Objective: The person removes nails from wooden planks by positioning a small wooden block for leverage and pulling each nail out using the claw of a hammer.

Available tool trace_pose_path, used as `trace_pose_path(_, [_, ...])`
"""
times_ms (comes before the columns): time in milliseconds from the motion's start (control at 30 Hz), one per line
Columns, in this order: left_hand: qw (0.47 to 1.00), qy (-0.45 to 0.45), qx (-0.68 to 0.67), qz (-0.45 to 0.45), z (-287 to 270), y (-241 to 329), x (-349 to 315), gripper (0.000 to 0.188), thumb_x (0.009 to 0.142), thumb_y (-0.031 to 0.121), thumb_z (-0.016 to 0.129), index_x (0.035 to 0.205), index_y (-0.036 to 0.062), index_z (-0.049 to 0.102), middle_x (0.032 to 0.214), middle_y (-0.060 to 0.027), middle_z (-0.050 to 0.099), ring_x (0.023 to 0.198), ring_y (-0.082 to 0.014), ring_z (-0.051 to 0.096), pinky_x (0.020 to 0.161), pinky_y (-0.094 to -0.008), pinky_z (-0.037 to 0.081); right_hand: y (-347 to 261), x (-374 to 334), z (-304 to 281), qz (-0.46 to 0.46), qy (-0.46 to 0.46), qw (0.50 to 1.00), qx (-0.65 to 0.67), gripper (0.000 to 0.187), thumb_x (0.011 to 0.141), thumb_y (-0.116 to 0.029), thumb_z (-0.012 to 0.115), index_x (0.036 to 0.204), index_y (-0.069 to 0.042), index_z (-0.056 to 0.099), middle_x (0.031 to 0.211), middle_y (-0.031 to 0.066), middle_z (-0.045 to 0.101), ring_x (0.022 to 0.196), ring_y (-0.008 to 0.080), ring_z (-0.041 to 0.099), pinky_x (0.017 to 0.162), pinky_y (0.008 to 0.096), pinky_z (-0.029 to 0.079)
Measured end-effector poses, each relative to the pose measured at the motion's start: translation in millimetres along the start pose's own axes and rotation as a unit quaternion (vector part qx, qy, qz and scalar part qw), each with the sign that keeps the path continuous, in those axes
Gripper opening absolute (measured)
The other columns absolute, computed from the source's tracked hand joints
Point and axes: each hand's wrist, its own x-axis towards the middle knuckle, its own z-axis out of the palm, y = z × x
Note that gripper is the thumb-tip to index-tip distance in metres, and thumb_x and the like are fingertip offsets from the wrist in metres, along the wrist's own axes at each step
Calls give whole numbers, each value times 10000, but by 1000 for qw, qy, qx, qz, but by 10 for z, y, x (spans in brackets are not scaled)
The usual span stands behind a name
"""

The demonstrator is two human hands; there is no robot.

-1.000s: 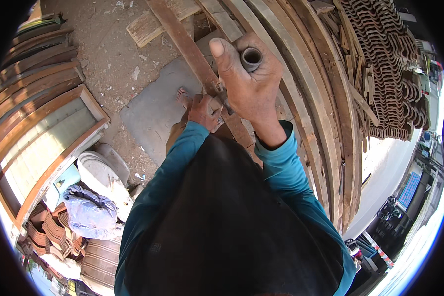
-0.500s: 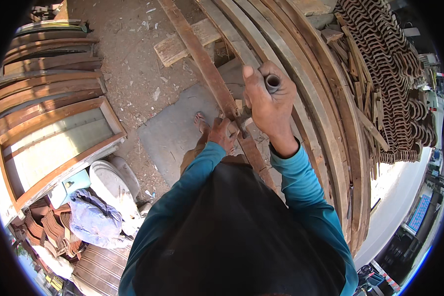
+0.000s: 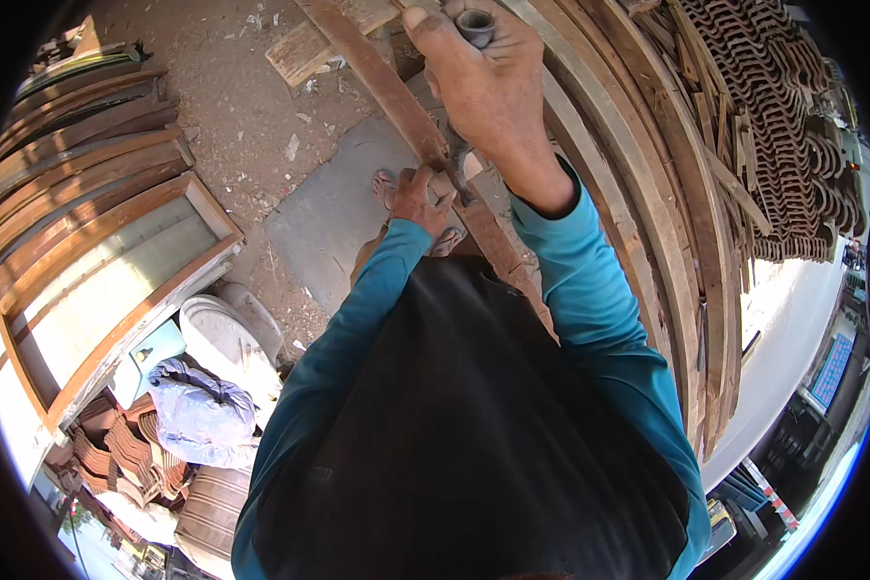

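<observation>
My right hand (image 3: 496,92) is raised over the work, its fingers wrapped round a tool with a hollow, round grip end (image 3: 475,28); most of the tool is hidden under the fist. Below it, a long, narrow, reddish-brown wooden plank (image 3: 382,85) slants from the top of the view down towards my body. My left hand (image 3: 419,205) grips the plank's left edge, thumb and fingers bent against it. Beside its fingertips a dark, narrow piece (image 3: 461,184) lies across the plank; I cannot tell its kind. My sandalled feet (image 3: 385,186) show beneath.
Long curved beams (image 3: 638,184) lie side by side on my right, with stacked roof tiles (image 3: 744,87) beyond. To the left are stacked curved timbers (image 3: 77,145), a framed wooden panel (image 3: 116,290) and a white basin (image 3: 217,333). A grey mat (image 3: 324,213) covers some ground.
My right hand with the tool has risen and moved up and left in the view. The whole scene has shifted somewhat, while my left hand stays at the plank.
</observation>
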Motion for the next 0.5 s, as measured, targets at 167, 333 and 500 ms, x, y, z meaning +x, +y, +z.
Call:
trace_pose_path(167, [997,39,45,41,46,-20,87,467,795,271,805,1145,75,565,1090,-224,588,1051,-427,570,930,-491,471,-9,-285,-195,-79,-2,995,68,306,944,-145,696,701,-44,540,627,52,584,603,85,560,512,253,446])
trace_pose_path(333, [996,-14,83,7,100,-2,-18,484,787,252,813,1159,72,562,1081,-197,579,1071,-405,581,960,-470,484,-67,-138,-312,18,-45,998,47,305,935,-170,716,712,-51,545,617,35,573,590,81,556,504,259,431])
trace_pose_path(500, [999,49,-7,1,103,-71,167,485,773,286,830,1140,110,567,1087,-197,565,1034,-409,599,826,-517,511,37,-223,-619,-55,-28,995,81,313,954,-181,657,700,-56,522,573,34,523,528,86,488,469,263,385])
